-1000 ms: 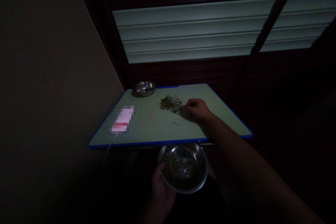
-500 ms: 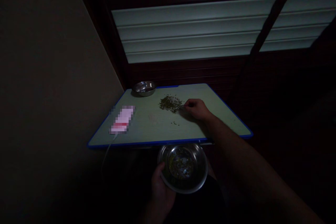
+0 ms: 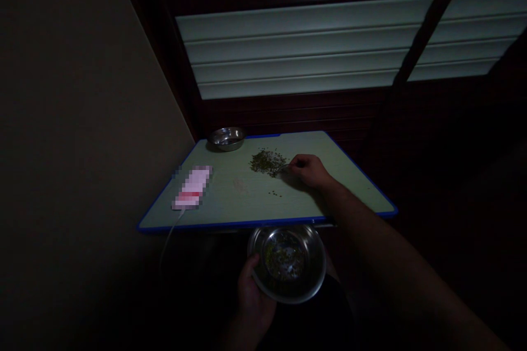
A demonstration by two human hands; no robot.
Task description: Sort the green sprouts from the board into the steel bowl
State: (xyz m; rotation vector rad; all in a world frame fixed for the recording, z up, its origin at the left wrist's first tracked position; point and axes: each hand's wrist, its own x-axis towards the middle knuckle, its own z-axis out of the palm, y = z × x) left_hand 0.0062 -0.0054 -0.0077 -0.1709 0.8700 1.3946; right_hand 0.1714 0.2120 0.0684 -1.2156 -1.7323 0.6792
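My left hand (image 3: 256, 299) grips the left rim of a metal bowl (image 3: 315, 277), thumb over the edge, just below the table's front edge. Small greenish beans or seeds (image 3: 275, 255) lie in the bottom of the bowl. On the table, my right hand (image 3: 309, 170) is closed in a pinch around a small, shiny spoon-like utensil (image 3: 284, 169). Its tip touches the right side of a spread pile of small dark green beans or seeds (image 3: 265, 161). Dim light hides the utensil's exact shape. Several loose grains (image 3: 274, 193) lie nearer the front edge.
The pale green table (image 3: 230, 211) has a blue rim. A second metal bowl (image 3: 227, 140) stands at its back left corner. A blurred-out phone (image 3: 193, 186) with a white cable (image 3: 168, 238) lies at the left. Behind stands a dark wooden panel with pale slats (image 3: 296, 49).
Hardly anything differs. Both hands, the bowl and the pile stay in place; the utensil's tip has shifted very slightly at the pile's edge.
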